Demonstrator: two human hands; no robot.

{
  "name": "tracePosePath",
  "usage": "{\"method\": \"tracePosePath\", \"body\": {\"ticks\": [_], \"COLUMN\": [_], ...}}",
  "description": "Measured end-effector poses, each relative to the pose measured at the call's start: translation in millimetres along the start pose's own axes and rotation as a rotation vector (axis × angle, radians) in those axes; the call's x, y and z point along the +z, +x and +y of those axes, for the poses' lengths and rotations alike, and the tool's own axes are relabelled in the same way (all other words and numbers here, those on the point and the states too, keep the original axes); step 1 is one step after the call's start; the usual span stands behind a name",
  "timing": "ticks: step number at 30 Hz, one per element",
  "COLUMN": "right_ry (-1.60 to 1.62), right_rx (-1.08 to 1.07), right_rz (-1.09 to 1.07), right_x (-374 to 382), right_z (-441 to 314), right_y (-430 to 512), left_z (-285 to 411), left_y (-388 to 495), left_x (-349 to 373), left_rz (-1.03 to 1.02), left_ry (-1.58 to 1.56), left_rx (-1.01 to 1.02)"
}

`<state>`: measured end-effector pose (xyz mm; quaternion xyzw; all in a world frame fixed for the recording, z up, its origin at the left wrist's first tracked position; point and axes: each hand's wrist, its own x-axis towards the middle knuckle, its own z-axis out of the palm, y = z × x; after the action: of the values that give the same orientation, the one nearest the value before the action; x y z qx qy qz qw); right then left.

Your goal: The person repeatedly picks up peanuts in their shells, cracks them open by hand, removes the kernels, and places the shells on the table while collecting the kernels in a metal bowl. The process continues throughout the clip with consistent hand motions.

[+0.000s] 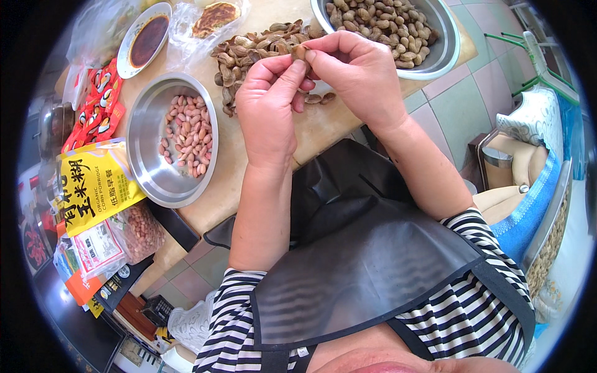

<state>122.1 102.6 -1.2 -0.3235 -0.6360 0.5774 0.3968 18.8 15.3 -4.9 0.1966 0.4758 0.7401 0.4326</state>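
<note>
My left hand (273, 98) and my right hand (357, 77) meet above the table's edge, their fingertips pinching one brown peanut in its shell (300, 51) between them. Behind them lies a heap of peanut shells (247, 49), partly hidden by my left hand. A few dark peanuts (319, 99) lie just below my fingers. At the upper right, a metal basin (450, 51) holds many unshelled peanuts (387, 28). To the left stands a steel bowl (144, 172) with pink shelled peanuts (191, 135) inside.
A dish of dark sauce (148, 42) and a flatbread in a plastic bag (217, 19) stand at the back left. Red packets (95, 105), a yellow corn porridge bag (100, 186) and a bag of peanuts (140, 233) line the left side. A green-framed stool (536, 60) stands right of the table.
</note>
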Motion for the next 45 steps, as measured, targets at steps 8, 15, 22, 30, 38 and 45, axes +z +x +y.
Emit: {"method": "tracePosePath", "body": {"ticks": [8, 15, 22, 30, 38, 45], "right_ry": [0.265, 0.297, 0.108, 0.110, -0.148, -0.232], "right_rx": [0.147, 0.146, -0.016, -0.094, -0.262, -0.198], "right_rz": [0.000, -0.004, -0.022, -0.054, -0.023, -0.092], "right_x": [3, 3, 5, 8, 7, 10], "right_z": [-10, -10, -4, -2, -3, -7], "right_y": [-1, -1, -2, -3, 4, 8], "left_z": [3, 5, 7, 6, 14, 19], "left_y": [4, 5, 4, 5, 2, 10], "left_x": [-7, -9, -6, -8, -5, -21], "left_rz": [-0.022, -0.060, -0.087, -0.117, -0.089, 0.024], "left_ry": [-0.265, -0.294, -0.243, -0.306, -0.296, 0.009], "left_rx": [-0.153, -0.181, -0.183, -0.197, -0.191, -0.028]}}
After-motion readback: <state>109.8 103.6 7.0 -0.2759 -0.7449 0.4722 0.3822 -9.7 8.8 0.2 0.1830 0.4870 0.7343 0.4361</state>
